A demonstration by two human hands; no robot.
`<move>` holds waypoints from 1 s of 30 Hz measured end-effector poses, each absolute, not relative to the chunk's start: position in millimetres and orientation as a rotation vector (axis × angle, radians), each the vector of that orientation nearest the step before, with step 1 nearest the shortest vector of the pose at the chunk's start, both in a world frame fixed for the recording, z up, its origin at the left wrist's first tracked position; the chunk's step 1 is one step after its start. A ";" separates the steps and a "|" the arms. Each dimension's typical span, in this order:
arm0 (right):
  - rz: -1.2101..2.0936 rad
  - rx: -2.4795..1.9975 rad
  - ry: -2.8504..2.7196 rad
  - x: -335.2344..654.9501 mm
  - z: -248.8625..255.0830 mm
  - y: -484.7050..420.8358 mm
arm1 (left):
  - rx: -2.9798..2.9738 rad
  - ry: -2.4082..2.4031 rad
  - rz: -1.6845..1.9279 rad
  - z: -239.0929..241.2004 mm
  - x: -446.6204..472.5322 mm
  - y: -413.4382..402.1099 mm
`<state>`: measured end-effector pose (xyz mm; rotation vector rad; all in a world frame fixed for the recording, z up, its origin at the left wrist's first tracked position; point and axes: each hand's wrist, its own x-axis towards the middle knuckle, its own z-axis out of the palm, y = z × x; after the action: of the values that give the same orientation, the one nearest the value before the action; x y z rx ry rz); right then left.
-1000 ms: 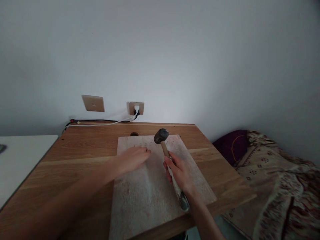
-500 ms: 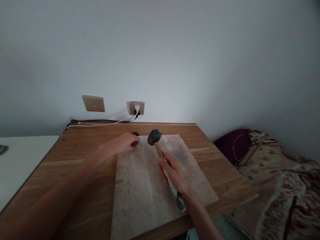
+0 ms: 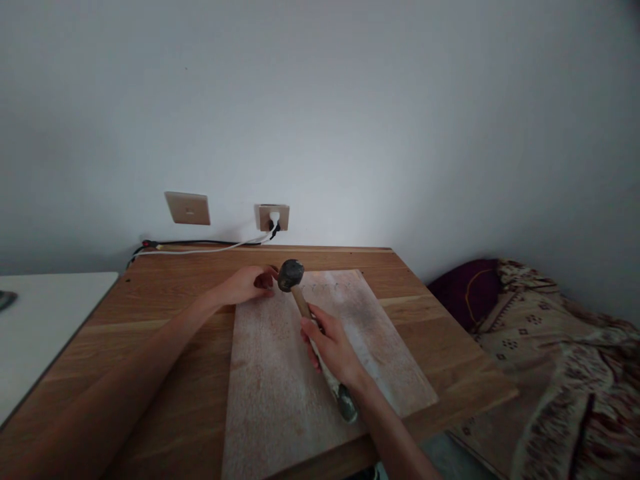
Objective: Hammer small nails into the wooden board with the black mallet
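Note:
My right hand (image 3: 330,343) is wrapped round the wooden handle of a hammer (image 3: 291,275). Its dark, rounded head is raised at the far left of a pale, worn wooden board (image 3: 270,373), close to my left fingertips. The handle's dark end points back towards me. My left hand (image 3: 250,285) is at the board's far left corner, with fingers curled and thumb drawn in. What they pinch, if anything, is too small and partly hidden by the hammer head. Small dark marks, perhaps nails (image 3: 336,285), run in a row along the board's far edge.
The board lies on a brown wooden table (image 3: 165,300) against the wall. Cables (image 3: 215,250) run along the back to a wall socket (image 3: 280,217). A white surface (image 3: 55,320) adjoins on the left. Patterned bedding (image 3: 525,333) and a purple pillow (image 3: 465,290) are on the right.
The hammer and my right hand have shifted left, bringing the head beside my left fingers. My left hand has moved slightly left, its fingers a little less tightly curled.

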<state>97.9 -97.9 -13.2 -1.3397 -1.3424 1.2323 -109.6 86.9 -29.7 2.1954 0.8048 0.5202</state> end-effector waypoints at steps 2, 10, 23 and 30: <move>1.226 -1.319 -1.365 92.6 -13.6 -96.4 | 2.151 0.787 0.512 -32.6 -109.9 88.3; 1.242 -1.357 -1.402 77.8 -19.6 -91.7 | 1.925 0.711 0.570 -38.9 -110.1 90.1; 1.350 -1.290 -1.225 83.6 -14.9 -99.8 | 1.980 0.727 0.500 -38.7 -111.4 95.9; 1.190 -1.342 -0.914 143.2 -10.5 -136.3 | 2.066 0.719 0.430 -38.3 -112.9 100.7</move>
<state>143.2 -136.3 -10.5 -1.3417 -0.9145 1.1897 -112.9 100.7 -38.3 2.0664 0.7189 0.4298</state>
